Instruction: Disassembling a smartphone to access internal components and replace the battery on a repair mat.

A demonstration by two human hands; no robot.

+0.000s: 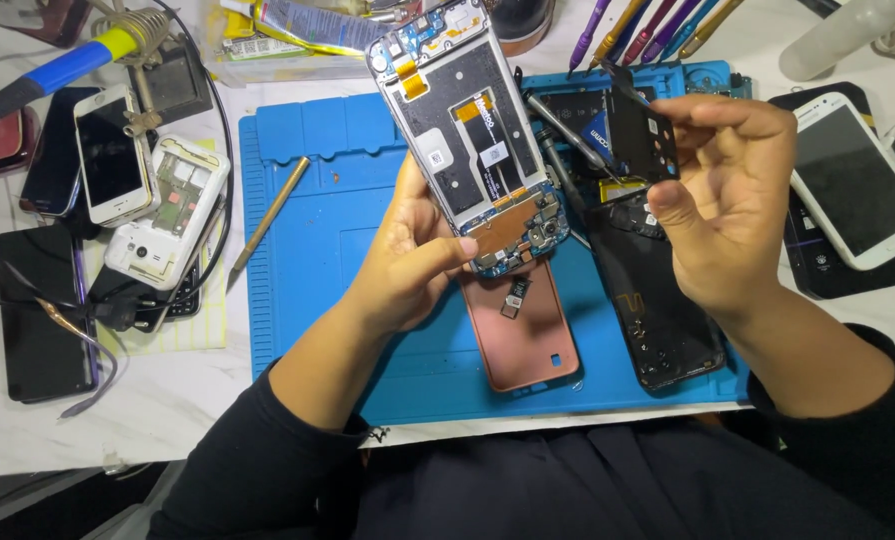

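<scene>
**Opened phone held over a blue repair mat**

At twelve o'clock, along the far edge of the table, lies a flat yellow-and-white packet [297,25] in a clear wrapper, its print too small to tell. At nine o'clock a pale yellow sheet [199,310] sits under a heap of old handsets [117,200].

The opened phone [472,140] is near the centre, tilted with its top toward twelve o'clock. Its back is off: a black battery bay shows a white rectangular sticker and an orange-and-black strip label, an orange flex ribbon sits at the top, and a copper-brown shield with blue circuit board lies at the lower end. The left hand [407,255] grips that lower end, thumb across the board.

At two o'clock the right hand [717,190] pinches a thin black cover plate [642,125] between thumb and fingertips, just beside the phone but apart from it.

On the blue mat [307,250] beneath, a pink back cover [522,340] lies at six o'clock and a black back cover [657,300] at four o'clock. A white phone [847,180] rests at three o'clock.
</scene>
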